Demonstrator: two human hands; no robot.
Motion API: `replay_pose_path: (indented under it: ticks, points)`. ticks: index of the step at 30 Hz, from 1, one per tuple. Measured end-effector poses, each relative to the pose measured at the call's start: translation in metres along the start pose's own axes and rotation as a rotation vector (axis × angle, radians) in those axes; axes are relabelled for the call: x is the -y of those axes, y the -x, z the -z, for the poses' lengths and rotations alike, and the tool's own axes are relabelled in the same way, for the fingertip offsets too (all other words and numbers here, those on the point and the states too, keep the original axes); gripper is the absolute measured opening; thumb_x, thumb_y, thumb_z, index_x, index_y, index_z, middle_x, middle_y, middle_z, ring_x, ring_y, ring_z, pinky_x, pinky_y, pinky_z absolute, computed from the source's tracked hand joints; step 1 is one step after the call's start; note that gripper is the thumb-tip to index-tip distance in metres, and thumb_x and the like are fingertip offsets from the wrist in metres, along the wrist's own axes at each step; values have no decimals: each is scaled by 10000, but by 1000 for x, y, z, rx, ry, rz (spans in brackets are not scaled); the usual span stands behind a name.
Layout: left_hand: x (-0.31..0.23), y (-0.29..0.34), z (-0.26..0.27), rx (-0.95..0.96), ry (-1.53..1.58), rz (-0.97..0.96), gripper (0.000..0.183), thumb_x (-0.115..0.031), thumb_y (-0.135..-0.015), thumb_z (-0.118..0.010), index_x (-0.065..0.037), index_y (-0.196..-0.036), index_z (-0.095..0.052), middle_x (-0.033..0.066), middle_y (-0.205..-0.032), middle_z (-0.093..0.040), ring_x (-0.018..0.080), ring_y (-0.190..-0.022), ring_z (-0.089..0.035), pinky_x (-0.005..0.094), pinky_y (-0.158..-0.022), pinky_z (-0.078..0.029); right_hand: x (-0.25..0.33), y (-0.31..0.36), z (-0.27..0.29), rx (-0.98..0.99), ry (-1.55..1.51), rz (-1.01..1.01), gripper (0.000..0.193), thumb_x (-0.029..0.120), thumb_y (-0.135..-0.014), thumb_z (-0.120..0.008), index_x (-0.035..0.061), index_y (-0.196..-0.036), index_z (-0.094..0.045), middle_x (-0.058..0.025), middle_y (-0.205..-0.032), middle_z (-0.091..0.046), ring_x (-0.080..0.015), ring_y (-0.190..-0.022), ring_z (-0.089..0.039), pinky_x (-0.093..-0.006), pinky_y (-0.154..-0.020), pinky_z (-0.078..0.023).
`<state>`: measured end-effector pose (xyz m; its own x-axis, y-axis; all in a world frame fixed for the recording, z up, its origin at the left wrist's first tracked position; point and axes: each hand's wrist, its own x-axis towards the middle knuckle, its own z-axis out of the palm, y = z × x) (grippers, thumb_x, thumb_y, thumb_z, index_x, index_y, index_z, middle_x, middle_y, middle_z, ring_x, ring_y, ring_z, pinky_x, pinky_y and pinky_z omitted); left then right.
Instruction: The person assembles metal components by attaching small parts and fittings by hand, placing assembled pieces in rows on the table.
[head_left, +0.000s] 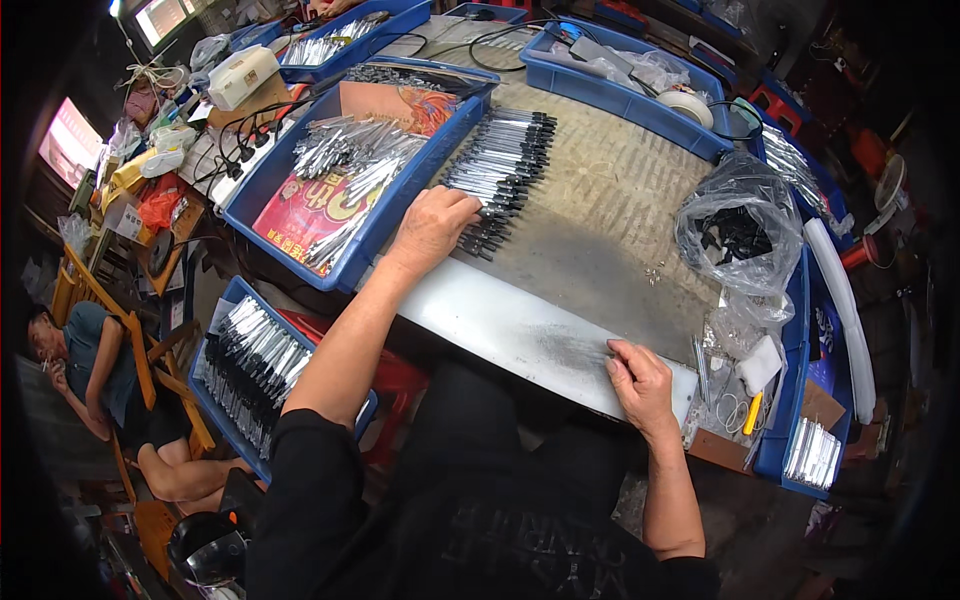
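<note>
A long row of pens [505, 165] with clear barrels and black ends lies side by side on the worktable [610, 190]. At the near left of this row is my left hand [435, 228], its fingers bent together against the pens. Whatever may be between those fingertips is hidden. My right hand [642, 388] rests over the right part of a smudged white board [520, 325] along the table's near edge. Its fingers are curled with the thumb pressed to the index finger; anything pinched there is too small to name.
Left of the row, a blue tray [355, 250] holds loose silvery pen parts. A lower blue crate [250, 290] is packed with pens. On the right stand a clear bag of black pieces [735, 235] and a yellow-handled tool [752, 413]. A person [100, 370] sits at far left.
</note>
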<state>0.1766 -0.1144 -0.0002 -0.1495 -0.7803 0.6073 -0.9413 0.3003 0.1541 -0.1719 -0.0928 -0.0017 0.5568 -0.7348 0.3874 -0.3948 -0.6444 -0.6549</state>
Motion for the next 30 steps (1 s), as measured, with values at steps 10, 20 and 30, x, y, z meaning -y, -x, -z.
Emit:
replay_pose_path:
  ticks: [10, 20, 30]
  points:
    - [5, -3, -15, -54, -9, -101, 155, -92, -723, -626, -75, -875, -604, 39, -837, -600, 225, -810, -557, 340, -761, -453, 3, -3, -1, -22, -8, 17, 168, 54, -776, -629, 2, -935, -612, -124, -705, -579, -253, -603, -563, -325, -560, -447]
    - [4, -1, -15, 7, -68, -110, 214, -52, -735, -628, -41, -949, -622, 56, -930, -631, 220, -867, -574, 324, -759, -484, 2, -2, 0, -6, 5, -17, 156, 78, -803, -630, -4, -936, -626, -106, -761, -617, -203, -649, -584, -285, -595, -456]
    - [-9, 3, -2, -72, -95, -131, 215, -80, -724, -579, -55, -937, -579, 50, -904, -592, 211, -851, -552, 330, -754, -455, 4, -2, -1, -25, -15, 9, 162, 60, -784, -622, -10, -930, -621, -124, -709, -588, -237, -616, -572, -317, -575, -452]
